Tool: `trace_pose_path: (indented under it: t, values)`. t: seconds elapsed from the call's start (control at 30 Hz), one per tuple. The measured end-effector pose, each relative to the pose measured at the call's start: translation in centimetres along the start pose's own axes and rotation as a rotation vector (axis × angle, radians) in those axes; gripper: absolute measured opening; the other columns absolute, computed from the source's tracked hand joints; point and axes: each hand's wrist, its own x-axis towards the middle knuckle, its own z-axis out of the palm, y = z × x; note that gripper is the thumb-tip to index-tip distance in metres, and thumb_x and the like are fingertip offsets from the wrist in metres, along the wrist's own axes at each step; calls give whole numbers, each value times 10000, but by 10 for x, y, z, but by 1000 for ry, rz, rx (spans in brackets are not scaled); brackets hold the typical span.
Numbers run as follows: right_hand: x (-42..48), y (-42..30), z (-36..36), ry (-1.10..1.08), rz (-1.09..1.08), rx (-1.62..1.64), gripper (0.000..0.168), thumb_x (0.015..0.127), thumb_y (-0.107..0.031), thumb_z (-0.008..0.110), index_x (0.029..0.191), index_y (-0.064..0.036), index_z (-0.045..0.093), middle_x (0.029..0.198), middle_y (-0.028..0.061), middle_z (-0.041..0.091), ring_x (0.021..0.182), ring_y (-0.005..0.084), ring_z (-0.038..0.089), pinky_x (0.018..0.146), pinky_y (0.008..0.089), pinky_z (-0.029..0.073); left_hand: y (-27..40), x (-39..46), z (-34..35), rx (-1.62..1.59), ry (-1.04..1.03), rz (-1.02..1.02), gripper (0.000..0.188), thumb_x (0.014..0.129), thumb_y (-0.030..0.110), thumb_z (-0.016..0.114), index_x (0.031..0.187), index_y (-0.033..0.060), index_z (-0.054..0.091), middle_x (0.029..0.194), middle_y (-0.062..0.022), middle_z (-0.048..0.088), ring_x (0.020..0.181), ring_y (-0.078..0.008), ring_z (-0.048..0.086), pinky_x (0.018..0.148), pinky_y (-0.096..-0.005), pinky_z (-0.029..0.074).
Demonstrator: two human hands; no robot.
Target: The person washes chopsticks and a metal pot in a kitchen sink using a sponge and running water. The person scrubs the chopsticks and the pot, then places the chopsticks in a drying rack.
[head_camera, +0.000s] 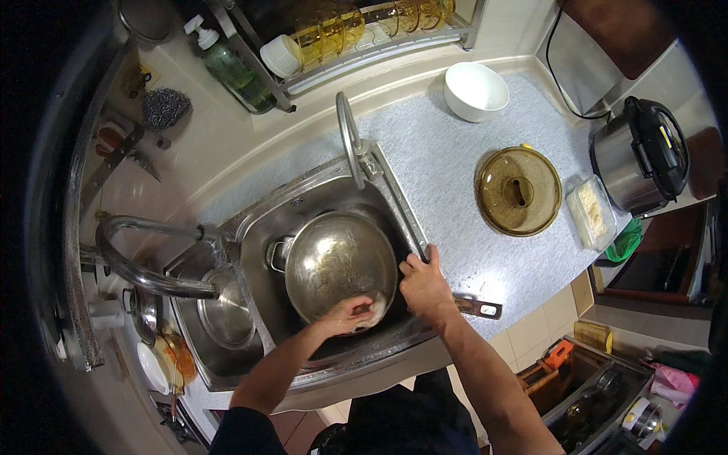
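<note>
A round steel pan [335,256] with a loop handle on its left side lies in the larger basin of a steel sink [256,307]. My left hand [350,315] presses a pale, wet scrubbing pad [375,310] against the near right part of the pan; the fingers partly cover the pad. At the pan's right, over the sink's edge, my right hand [424,281] is closed around a dark handle, mostly hidden by the fingers. Below that hand, a separate brown handle [480,307] with a metal end sticks out over the counter.
Two curved taps [350,136] [142,278] reach over the basins. A round lid [216,313] lies in the smaller basin. On the counter stand a white bowl [476,92], a brown glass lid [518,191], a food container [591,213] and an electric pressure cooker [640,156]. An open drawer [586,387] is lower right.
</note>
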Motion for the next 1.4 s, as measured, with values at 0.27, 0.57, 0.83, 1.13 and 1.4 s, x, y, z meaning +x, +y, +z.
trace_pose_path:
  t: [0.27,0.57,0.83,1.13,1.4]
  values:
    - [-4,4,3,74,-27,56,114,684,-159,677,766,-101,732,894,27,610,1086,228,476,1095,643,206,50,127,28,-626,766,189,163,916,191,648,927,52,563,883,-35,623,785,-95,565,669,-252,469]
    - [-6,13,5,85,-14,71,116,703,-158,657,776,-107,731,883,27,608,1066,214,476,1077,628,240,79,201,-60,-756,1364,-153,105,862,72,646,896,-25,624,784,-79,644,627,-152,600,559,-311,498]
    - [0,4,3,88,-24,63,127,724,-138,643,803,-100,736,896,23,626,1065,211,487,1083,618,244,77,162,8,-621,865,-63,388,943,238,570,1229,42,396,1062,-76,574,897,-162,537,717,-315,465]
    - [0,-1,-1,36,-8,26,165,693,-187,683,825,-103,738,940,16,619,1113,207,454,1093,628,197,-1,37,17,-46,-37,-19,461,896,367,650,1179,55,462,1022,-109,566,956,-185,522,833,-317,427]
    - [1,-1,9,70,-16,-3,147,677,-204,683,774,-111,743,915,12,610,1075,202,458,1085,618,209,-60,-18,-88,560,-513,-3,536,856,457,659,1231,92,542,1142,-115,593,1075,-259,551,882,-363,438]
